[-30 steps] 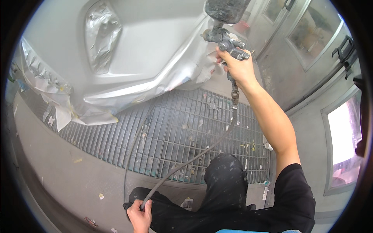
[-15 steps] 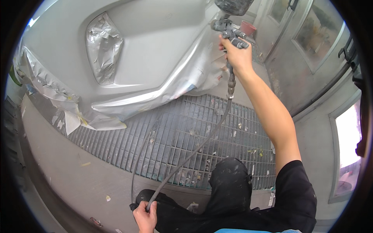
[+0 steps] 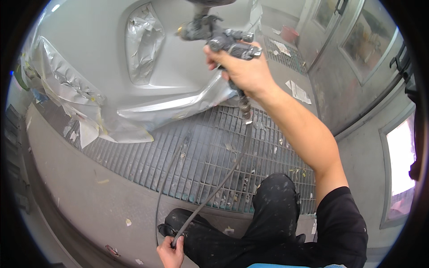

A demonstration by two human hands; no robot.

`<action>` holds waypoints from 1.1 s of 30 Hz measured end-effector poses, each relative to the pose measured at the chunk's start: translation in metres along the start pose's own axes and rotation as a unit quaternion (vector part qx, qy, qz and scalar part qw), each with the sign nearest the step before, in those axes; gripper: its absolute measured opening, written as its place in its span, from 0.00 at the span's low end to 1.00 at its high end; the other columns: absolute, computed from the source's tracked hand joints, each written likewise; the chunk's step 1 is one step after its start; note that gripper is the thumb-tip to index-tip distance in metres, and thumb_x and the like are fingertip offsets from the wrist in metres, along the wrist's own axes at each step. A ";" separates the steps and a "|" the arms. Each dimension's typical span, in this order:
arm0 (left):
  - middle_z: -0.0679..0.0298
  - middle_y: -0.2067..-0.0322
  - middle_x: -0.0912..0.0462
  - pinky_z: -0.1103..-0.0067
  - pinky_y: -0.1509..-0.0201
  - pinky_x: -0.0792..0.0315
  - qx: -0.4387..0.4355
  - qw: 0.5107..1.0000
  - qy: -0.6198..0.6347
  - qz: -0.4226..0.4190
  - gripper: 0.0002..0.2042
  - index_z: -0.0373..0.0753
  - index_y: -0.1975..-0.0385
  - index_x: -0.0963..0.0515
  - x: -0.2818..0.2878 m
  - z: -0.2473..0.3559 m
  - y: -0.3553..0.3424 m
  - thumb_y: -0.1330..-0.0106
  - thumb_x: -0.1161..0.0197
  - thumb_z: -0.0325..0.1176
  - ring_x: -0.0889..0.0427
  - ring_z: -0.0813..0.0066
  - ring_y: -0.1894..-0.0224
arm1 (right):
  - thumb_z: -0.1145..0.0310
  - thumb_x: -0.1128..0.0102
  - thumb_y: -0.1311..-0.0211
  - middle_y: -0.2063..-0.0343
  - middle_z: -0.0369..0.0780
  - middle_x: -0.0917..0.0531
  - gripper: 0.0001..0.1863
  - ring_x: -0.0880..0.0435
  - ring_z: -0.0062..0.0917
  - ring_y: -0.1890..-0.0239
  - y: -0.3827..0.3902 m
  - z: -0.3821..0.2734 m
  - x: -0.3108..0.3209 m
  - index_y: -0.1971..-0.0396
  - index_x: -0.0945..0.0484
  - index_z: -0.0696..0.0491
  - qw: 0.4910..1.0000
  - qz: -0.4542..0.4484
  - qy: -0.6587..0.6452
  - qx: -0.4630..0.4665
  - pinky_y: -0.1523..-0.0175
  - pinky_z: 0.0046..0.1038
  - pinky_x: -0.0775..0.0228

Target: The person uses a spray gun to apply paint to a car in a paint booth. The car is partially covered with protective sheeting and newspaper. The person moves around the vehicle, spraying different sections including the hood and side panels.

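A dark, paint-crusted spray gun (image 3: 223,42) with a cup on top is in my right hand (image 3: 241,69), held before a silver vehicle panel (image 3: 98,53). Crumpled silver masking (image 3: 143,44) covers a recess in the panel, and more loose masking sheet (image 3: 85,102) hangs along its side and lower edge. A dark hose (image 3: 223,181) runs from the gun's lower fitting down to my left hand (image 3: 172,250), which is closed around it near my bent left leg.
A metal grating floor (image 3: 214,147) with scraps lies beneath the panel, beside a grey walkway (image 3: 80,192). Paper sheets (image 3: 297,91) and a red bucket (image 3: 289,33) sit farther back. Metal doors with windows (image 3: 330,76) line the right side. My knee (image 3: 275,196) is low in view.
My right hand with the spray gun has moved left across the panel, uncovering the bucket and papers behind. My left hand keeps hold of the hose.
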State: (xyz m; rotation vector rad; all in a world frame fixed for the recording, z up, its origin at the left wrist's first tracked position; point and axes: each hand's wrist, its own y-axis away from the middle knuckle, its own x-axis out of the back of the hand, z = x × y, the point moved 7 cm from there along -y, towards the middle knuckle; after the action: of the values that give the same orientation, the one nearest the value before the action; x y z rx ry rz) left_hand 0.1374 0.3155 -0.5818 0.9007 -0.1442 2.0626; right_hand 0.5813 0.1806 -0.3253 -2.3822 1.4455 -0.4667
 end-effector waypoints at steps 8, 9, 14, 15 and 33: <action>0.54 0.83 0.21 0.68 0.76 0.31 -0.059 0.998 0.024 -0.023 0.15 0.33 0.68 0.19 -0.025 0.056 -0.028 0.30 0.34 0.43 0.25 0.68 0.82 | 0.62 0.27 0.37 0.73 0.32 0.15 0.10 0.18 0.14 0.71 -0.014 0.001 0.139 0.68 0.15 0.52 0.987 0.141 0.073 -0.018 0.73 0.17 0.35; 0.54 0.83 0.22 0.68 0.76 0.31 -0.067 0.997 0.028 -0.032 0.16 0.33 0.68 0.19 -0.029 0.065 -0.032 0.30 0.34 0.43 0.26 0.67 0.82 | 0.63 0.27 0.37 0.73 0.33 0.15 0.10 0.19 0.14 0.72 -0.015 0.002 0.154 0.68 0.15 0.53 0.988 0.143 0.059 -0.001 0.73 0.18 0.34; 0.52 0.84 0.23 0.67 0.76 0.31 -0.104 0.994 0.005 -0.022 0.16 0.33 0.70 0.20 -0.033 0.092 -0.037 0.30 0.35 0.43 0.26 0.63 0.83 | 0.65 0.29 0.37 0.73 0.33 0.15 0.08 0.18 0.14 0.72 -0.037 0.014 0.220 0.67 0.15 0.54 0.974 0.206 0.090 0.010 0.72 0.19 0.33; 0.52 0.84 0.23 0.66 0.76 0.31 -0.102 0.995 0.001 -0.017 0.17 0.33 0.71 0.20 -0.032 0.093 -0.037 0.30 0.35 0.43 0.26 0.63 0.83 | 0.65 0.29 0.37 0.73 0.33 0.14 0.08 0.19 0.14 0.73 -0.043 0.015 0.228 0.67 0.15 0.54 0.966 0.234 0.106 0.017 0.72 0.19 0.33; 0.47 0.77 0.17 0.64 0.69 0.27 0.001 0.998 -0.041 0.054 0.14 0.30 0.64 0.17 0.025 0.013 0.007 0.31 0.34 0.38 0.21 0.61 0.76 | 0.69 0.30 0.35 0.72 0.35 0.14 0.08 0.17 0.17 0.70 -0.004 0.013 -0.042 0.63 0.15 0.59 0.976 0.072 -0.179 0.096 0.65 0.22 0.26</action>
State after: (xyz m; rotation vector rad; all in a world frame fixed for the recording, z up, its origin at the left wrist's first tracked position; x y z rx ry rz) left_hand 0.1300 0.3228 -0.5550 0.9994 -0.2394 2.1257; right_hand 0.5720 0.2212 -0.3400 -2.0609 1.3291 -0.1239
